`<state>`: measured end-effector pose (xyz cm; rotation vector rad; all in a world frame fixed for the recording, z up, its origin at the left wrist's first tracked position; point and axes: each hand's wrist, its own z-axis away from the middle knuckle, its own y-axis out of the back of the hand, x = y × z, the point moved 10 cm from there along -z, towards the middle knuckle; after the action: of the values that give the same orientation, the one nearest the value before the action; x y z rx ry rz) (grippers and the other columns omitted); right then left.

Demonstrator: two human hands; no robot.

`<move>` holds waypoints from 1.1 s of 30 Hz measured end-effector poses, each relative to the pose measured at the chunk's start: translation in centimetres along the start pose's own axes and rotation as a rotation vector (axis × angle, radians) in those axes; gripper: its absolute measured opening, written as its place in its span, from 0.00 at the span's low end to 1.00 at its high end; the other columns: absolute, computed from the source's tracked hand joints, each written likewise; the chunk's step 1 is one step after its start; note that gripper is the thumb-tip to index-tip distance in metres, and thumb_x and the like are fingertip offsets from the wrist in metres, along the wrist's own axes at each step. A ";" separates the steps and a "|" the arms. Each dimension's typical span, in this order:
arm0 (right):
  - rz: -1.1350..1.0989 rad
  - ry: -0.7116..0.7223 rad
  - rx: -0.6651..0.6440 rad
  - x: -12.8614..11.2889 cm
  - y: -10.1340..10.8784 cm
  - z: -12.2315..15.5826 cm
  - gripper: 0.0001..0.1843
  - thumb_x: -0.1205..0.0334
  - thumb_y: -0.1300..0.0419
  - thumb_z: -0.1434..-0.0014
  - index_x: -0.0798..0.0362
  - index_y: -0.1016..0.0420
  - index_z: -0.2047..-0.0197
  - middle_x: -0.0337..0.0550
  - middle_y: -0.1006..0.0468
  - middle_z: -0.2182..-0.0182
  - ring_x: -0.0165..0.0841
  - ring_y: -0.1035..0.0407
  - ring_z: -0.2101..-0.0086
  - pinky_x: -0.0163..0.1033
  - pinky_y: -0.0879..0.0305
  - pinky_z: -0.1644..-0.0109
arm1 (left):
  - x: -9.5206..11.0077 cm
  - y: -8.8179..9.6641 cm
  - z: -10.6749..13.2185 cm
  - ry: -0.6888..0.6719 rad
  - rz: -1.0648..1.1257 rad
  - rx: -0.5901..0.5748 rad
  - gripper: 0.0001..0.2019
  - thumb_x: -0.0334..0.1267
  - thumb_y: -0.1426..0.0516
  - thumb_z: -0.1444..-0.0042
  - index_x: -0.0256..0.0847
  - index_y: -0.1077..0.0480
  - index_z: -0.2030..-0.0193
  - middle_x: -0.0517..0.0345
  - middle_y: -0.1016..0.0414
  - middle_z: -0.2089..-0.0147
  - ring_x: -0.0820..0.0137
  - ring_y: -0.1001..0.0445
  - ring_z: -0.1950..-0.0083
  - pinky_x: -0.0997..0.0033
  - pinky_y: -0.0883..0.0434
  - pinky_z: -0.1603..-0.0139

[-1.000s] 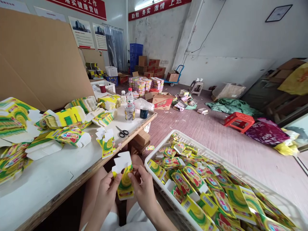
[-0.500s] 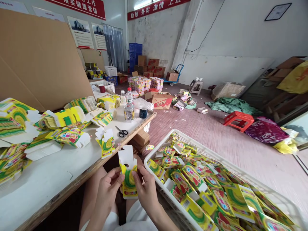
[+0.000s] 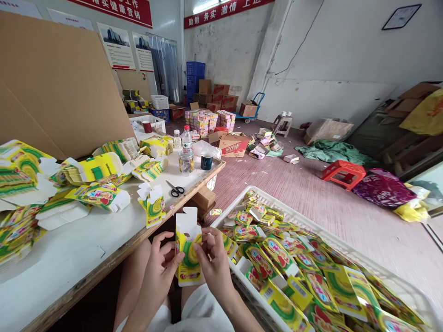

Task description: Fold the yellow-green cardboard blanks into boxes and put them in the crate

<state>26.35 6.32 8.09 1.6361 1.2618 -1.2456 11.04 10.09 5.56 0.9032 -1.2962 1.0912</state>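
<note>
Both my hands hold one small yellow and green carton (image 3: 188, 252) upright over my lap, its white tab flap standing up at the top. My left hand (image 3: 159, 272) grips its left edge with thumb and fingers. My right hand (image 3: 212, 260) pinches its right side near the top. A white basket (image 3: 346, 251) full of folded cartons of the same print stands just right of my hands. On the white table (image 3: 90, 244) to the left lie stacks of flat carton blanks (image 3: 92, 168) and one upright carton (image 3: 154, 207).
Black scissors (image 3: 176, 189), a jar, bottles and a dark cup sit at the table's far end. A large cardboard sheet (image 3: 58, 83) leans behind the table. On the floor are a red stool (image 3: 343, 173), cardboard boxes, stacked product and bags.
The carton has been turned from tilted to upright and lifted slightly to the right. Both hands shifted with it, and the white flap now stands straight up.
</note>
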 end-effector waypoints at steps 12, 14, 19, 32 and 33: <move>0.006 -0.097 -0.328 -0.7 0.0 0.2 0.20 0.44 0.45 0.32 0.52 0.22 0.62 0.44 0.21 0.66 0.31 0.33 0.72 0.35 0.36 0.69 | -0.4 -2.7 2.0 0.079 0.014 -0.466 0.26 0.42 0.41 0.36 0.49 0.44 0.34 0.47 0.22 0.44 0.58 0.22 0.46 0.63 0.25 0.51; 0.030 -0.063 -0.277 -0.5 0.5 0.2 0.20 0.45 0.44 0.32 0.51 0.21 0.63 0.44 0.22 0.68 0.34 0.29 0.68 0.38 0.33 0.62 | -0.5 -3.4 2.4 0.091 0.097 -0.485 0.29 0.41 0.40 0.36 0.50 0.48 0.33 0.48 0.22 0.44 0.59 0.21 0.48 0.64 0.25 0.53; -0.037 -0.051 -0.129 -0.1 2.5 -0.1 0.20 0.45 0.42 0.34 0.44 0.28 0.43 0.42 0.22 0.64 0.37 0.27 0.64 0.40 0.30 0.58 | -0.4 -4.7 2.3 0.125 0.145 -0.463 0.34 0.44 0.39 0.39 0.50 0.50 0.30 0.46 0.23 0.43 0.57 0.21 0.48 0.59 0.25 0.50; 0.440 -0.227 -0.258 2.0 3.5 0.1 0.16 0.66 0.41 0.43 0.53 0.32 0.50 0.25 0.44 0.81 0.28 0.45 0.79 0.33 0.49 0.74 | 0.1 -5.3 1.7 0.003 -0.149 -0.390 0.25 0.33 0.45 0.36 0.50 0.36 0.32 0.53 0.25 0.37 0.60 0.24 0.41 0.63 0.26 0.42; 0.445 -0.227 -0.266 2.1 3.3 0.1 0.17 0.66 0.41 0.44 0.52 0.33 0.50 0.25 0.43 0.81 0.28 0.45 0.79 0.33 0.49 0.74 | 0.1 -5.3 1.7 0.009 -0.139 -0.387 0.26 0.33 0.46 0.36 0.50 0.37 0.32 0.52 0.25 0.37 0.60 0.24 0.41 0.63 0.25 0.43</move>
<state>29.58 5.88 5.98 1.4334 0.8240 -0.9138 15.71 7.06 6.22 0.6833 -1.3562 0.7031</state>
